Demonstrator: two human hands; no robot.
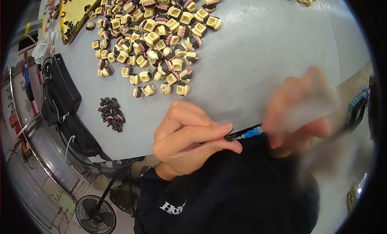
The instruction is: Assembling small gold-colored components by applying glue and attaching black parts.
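My left hand (183, 135) is closed in a pinch, with a small dark piece (230, 137) between thumb and forefinger. Close against that piece is the thin end of a blue needle tip (252, 132). My right hand (288, 103), smeared by motion, is wrapped round a whitish squeeze bottle (327, 103) that the tip appears to belong to. Both hands are over the table's near edge, in front of my dark top. Left of my left hand lies a small heap of black pieces (112, 114) with touches of pink.
Many cream, black and pink moulded pieces (151, 38) spread over the grey table (258, 44). A yellow tray (82, 12) with black bits is at the far left. A black device with cables (66, 83) lies along the left edge. A fan (96, 214) stands on the floor.
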